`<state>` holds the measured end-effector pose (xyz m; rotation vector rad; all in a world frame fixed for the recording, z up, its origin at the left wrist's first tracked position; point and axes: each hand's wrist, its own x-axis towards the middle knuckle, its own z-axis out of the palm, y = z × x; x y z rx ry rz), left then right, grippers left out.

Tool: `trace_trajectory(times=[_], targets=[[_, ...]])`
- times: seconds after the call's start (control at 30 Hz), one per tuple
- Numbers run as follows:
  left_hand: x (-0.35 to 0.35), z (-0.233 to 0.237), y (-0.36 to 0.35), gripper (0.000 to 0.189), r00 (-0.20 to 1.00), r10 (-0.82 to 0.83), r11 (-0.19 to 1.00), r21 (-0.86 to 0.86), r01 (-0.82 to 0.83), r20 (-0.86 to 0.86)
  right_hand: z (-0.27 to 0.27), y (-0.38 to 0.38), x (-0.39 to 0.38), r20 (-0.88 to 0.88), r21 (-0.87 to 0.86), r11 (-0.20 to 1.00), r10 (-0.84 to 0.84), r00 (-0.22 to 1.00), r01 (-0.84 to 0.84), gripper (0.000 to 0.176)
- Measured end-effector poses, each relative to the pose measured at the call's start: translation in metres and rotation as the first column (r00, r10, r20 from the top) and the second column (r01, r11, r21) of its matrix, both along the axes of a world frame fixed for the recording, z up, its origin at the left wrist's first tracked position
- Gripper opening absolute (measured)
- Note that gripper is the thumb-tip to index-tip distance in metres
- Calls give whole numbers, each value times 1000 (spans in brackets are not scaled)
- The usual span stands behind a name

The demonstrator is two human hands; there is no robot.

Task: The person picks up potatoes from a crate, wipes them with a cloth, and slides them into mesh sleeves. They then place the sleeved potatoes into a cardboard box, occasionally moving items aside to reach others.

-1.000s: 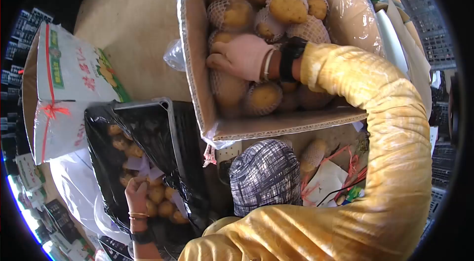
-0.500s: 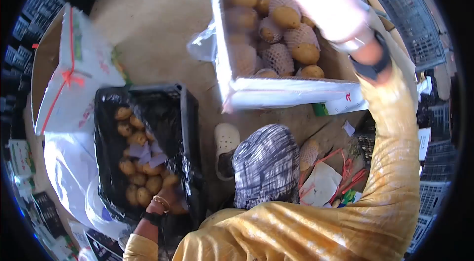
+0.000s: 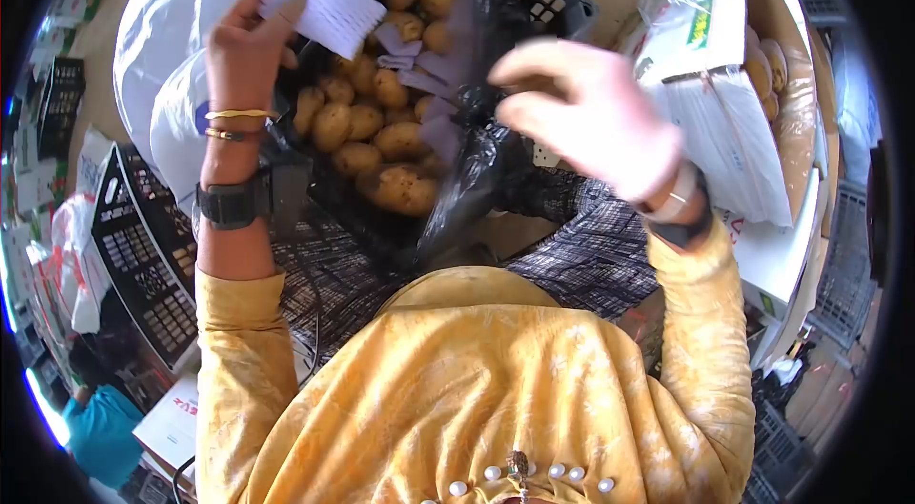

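Between the thumb and fingers of my left hand (image 3: 250,44) is a flat white foam net sleeve (image 3: 329,8), held over the upper left of the black crate (image 3: 558,3). Black plastic (image 3: 467,189) lines the crate, and loose potatoes (image 3: 367,123) lie inside. Crumpled pale purple paper pieces (image 3: 419,70) rest among them. My right hand (image 3: 591,108), blurred by motion, hovers at the crate's right side. Its thumb and fingers are curved and apart, with nothing visible between them.
On the right stands a white carton (image 3: 729,123) with potatoes in its open top. White plastic sheeting (image 3: 167,56) bulges left of the crate. A black slatted crate (image 3: 143,246) leans at lower left, and a person in a blue-green top (image 3: 105,432) is beyond it.
My view has swung left to the potato crate. My left hand has come up out of the potatoes and now holds a foam sleeve. My right hand has left the carton.
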<state>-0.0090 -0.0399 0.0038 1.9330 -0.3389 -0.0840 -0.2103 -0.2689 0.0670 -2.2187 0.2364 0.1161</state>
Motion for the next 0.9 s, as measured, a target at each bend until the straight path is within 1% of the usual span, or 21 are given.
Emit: trace_trajectory(times=[0.03, 0.1, 0.13, 0.17, 0.2, 0.23, 0.27, 0.3, 0.37, 0.4, 0.47, 0.5, 0.53, 0.57, 0.6, 0.63, 0.7, 0.77, 0.83, 0.87, 0.9], targets=[[0, 9, 8, 31, 993, 78, 997, -16, -77, 90, -11, 16, 22, -146, -80, 987, 127, 981, -139, 27], [4, 9, 22, 30, 992, 102, 936, -344, -73, 67, -74, 45, 60, -284, -297, 854, 349, 893, -428, 24], [4, 11, 27, 33, 998, 67, 933, -353, -65, -8, -96, 61, 69, -257, -389, 773, 432, 865, -501, 25], [5, 11, 31, 36, 997, 31, 929, -366, -56, -76, -99, 89, 84, -577, -360, 652, 406, 708, -667, 31], [7, 5, 36, 36, 995, 49, 927, -366, -77, -86, -116, 107, 84, -659, -304, 611, 419, 625, -731, 35], [9, -2, 41, 37, 994, 33, 931, -360, -69, -104, -152, 123, 79, -726, -268, 499, 458, 513, -824, 39], [11, -6, 47, 37, 993, 15, 932, -359, -56, -116, -190, 134, 64, -671, -248, 610, 452, 588, -752, 46], [11, -7, 48, 37, 993, 25, 930, -361, -66, -116, -218, 147, 55, -671, -279, 750, 294, 681, -599, 58], [7, -6, 50, 39, 989, 73, 954, -280, -108, -132, -218, 148, 60, -644, -221, 827, 274, 714, -517, 64], [7, -8, 54, 39, 988, 79, 952, -284, -115, -134, -215, 143, 60, -647, -223, 822, 277, 711, -524, 64], [11, -9, 58, 40, 991, 81, 944, -310, -111, -106, -209, 131, 70, -644, -21, 900, 321, 694, -436, 74], [14, -9, 59, 40, 993, 86, 939, -326, -110, -86, -205, 131, 79, -632, 67, 946, 287, 720, -318, 78], [13, -8, 61, 40, 993, 90, 934, -339, -112, -78, -197, 125, 80, -502, 289, 946, 282, 818, -148, 79], [10, -5, 62, 35, 990, 138, 972, -197, -128, 39, -186, 113, 80, -368, 512, 859, 228, 902, -8, 80], [10, -2, 61, 30, 972, 165, 986, -54, -158, 170, -156, 110, 78, -279, 800, 593, 225, 934, 96, 78], [9, -5, 59, 28, 940, 169, 979, 58, -195, 297, -133, 103, 74, -190, 964, 222, 185, 964, 147, 76], [-9, -1, 43, 21, 877, 134, 953, 181, -241, 462, -140, 75, 65, -9, 951, 304, 219, 976, -59, 78], [-36, 4, 24, 19, 909, 17, 997, 62, -47, 417, -62, 85, 48, -17, 992, -125, 52, 998, 23, 80], [-65, 13, 5, 21, 927, -46, 998, -31, 62, 372, -54, 74, 35, 1, 996, -85, 2, 1000, 0, 87], [-66, -2, 4, 22, 945, -92, 993, -39, 109, 313, -57, 70, 28, 97, 988, 127, -106, 990, -83, 92], [-73, -1, -2, 20, 975, -176, 944, -258, 207, 138, -57, 67, 21, 207, 932, 338, -190, 960, -134, 97]])
